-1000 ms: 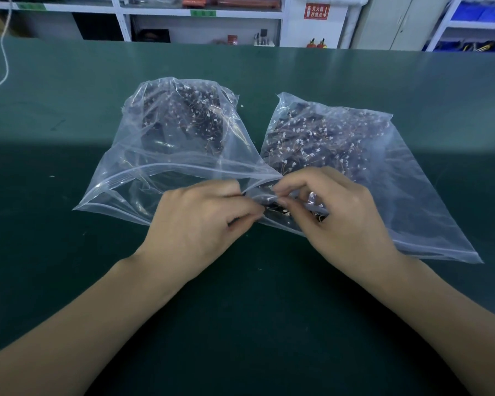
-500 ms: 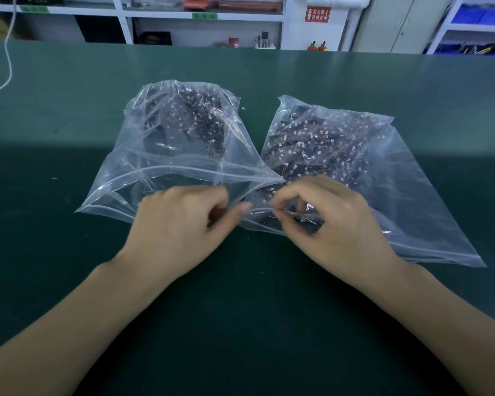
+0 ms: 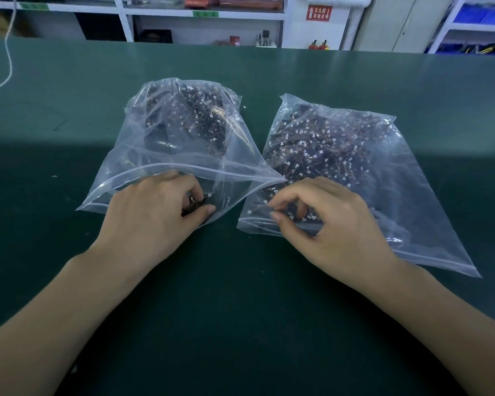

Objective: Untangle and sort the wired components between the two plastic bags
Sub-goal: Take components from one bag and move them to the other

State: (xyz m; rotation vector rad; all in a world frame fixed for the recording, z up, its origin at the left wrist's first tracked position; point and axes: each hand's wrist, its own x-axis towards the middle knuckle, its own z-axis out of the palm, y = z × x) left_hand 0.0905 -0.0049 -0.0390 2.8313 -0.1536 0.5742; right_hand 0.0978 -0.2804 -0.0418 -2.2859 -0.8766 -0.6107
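At centre frame, on the green worktop (image 3: 240,310), two clear plastic bags lie side by side with their mouths toward the camera. The left bag (image 3: 166,155) holds a dark heap of wired components (image 3: 195,115) at its far end; the right bag (image 3: 355,167) carries a wider spread of the same parts.

A second ago both hands were together at the mouth of the right bag, working one small piece between them. They have since parted. The left hand (image 3: 155,215) now lies at the mouth of the left bag, its grip clenched on a single dark component (image 3: 193,205) pinched between thumb and fingers. The right hand (image 3: 326,218) remains at the mouth of the right bag, thumb and forefinger closing on the fine wires of the loose parts (image 3: 286,210) there; whether a lead is actually pinched cannot be told.

Assessment: one piece appears to have been freed from the tangle and is being delivered to the left bag, while the right hand seeks the next. Most parts still lie in the right bag, so the sorting looks far from complete.
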